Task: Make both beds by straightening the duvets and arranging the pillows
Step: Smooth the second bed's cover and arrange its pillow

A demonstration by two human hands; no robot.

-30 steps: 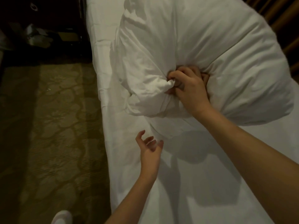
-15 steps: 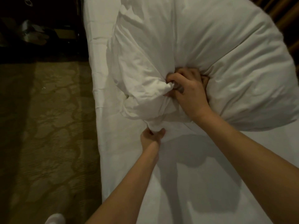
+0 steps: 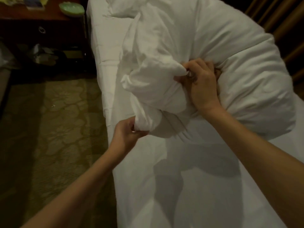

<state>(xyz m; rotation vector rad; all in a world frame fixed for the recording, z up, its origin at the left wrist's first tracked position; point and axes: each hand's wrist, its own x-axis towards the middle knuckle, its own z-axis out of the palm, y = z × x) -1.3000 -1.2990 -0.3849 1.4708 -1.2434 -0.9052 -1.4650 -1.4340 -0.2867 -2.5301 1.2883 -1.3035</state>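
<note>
A bulky white duvet [image 3: 213,46] lies bunched up on the far half of the bed [image 3: 197,186], lifted off the white sheet and casting a shadow below. My right hand [image 3: 201,84] grips a fold of the duvet near its middle. My left hand [image 3: 127,134] grips the duvet's lower bunched corner at the bed's left side. No pillow can be told apart from the bedding.
Patterned carpet [image 3: 57,129] runs along the bed's left edge. A dark wooden nightstand [image 3: 41,30] stands at the far left with a green dish [image 3: 71,7] on top. Shoes or bags [image 3: 42,55] lie on the floor below it. Wooden slats [image 3: 287,30] rise at the far right.
My left hand rose from open below the duvet to gripping its lower corner. The duvet has been pulled slightly up and toward me; my right hand keeps its hold.
</note>
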